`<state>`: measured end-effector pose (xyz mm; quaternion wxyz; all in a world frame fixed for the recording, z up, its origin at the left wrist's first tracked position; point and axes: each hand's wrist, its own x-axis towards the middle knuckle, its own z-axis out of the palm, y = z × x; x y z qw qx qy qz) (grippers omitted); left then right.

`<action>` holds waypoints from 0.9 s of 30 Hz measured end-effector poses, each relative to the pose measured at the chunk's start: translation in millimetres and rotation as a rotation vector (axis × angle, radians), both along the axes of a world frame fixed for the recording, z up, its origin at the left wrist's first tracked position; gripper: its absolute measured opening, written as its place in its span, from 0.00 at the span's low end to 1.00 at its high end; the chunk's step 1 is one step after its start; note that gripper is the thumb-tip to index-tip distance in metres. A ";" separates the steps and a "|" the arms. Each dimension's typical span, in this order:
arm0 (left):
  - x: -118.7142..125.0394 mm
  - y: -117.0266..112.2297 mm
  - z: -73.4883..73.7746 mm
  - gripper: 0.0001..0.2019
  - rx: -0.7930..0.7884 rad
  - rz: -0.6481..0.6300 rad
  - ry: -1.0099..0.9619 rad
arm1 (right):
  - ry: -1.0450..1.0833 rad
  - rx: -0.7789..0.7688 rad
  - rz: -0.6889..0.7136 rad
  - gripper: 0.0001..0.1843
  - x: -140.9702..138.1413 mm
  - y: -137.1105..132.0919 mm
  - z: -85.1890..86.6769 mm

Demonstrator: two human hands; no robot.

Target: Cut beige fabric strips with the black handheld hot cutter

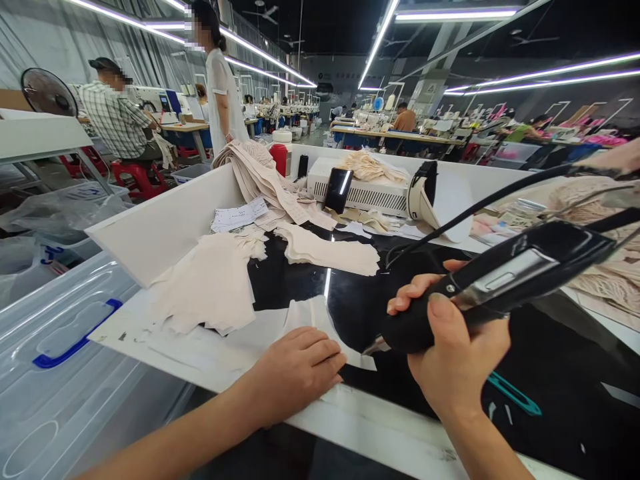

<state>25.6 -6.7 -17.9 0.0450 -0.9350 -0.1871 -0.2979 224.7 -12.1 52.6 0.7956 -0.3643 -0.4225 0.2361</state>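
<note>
My left hand (300,373) lies flat with its fingers together, pressing a thin white fabric piece (310,313) onto the table. My right hand (460,340) is wrapped round a black corded handheld cutter (520,267) with a silver strip along its body. Its pointed metal tip touches or sits just above the right end of the fabric piece; I cannot tell which. Left of the white piece is a stack of cream fabric pieces (205,280). A second cream stack (330,250) lies beyond it. A teal thread snipper (515,393) is by my right wrist.
A phone (339,190) leans on a white vented box (370,190) at the back. The cutter's black cord (480,208) arcs over the table. White boards (175,220) edge the table. A clear lidded bin (65,333) stands left. Co-workers sit and stand beyond.
</note>
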 end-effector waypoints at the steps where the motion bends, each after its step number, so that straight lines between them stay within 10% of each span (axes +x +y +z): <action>1: 0.0 0.1 0.1 0.07 0.001 -0.002 -0.001 | -0.015 0.003 0.001 0.23 -0.1 -0.1 -0.4; 27: 0.2 1.5 -1.4 0.07 0.016 0.002 0.007 | 0.008 0.014 0.059 0.20 -5.0 -9.7 4.5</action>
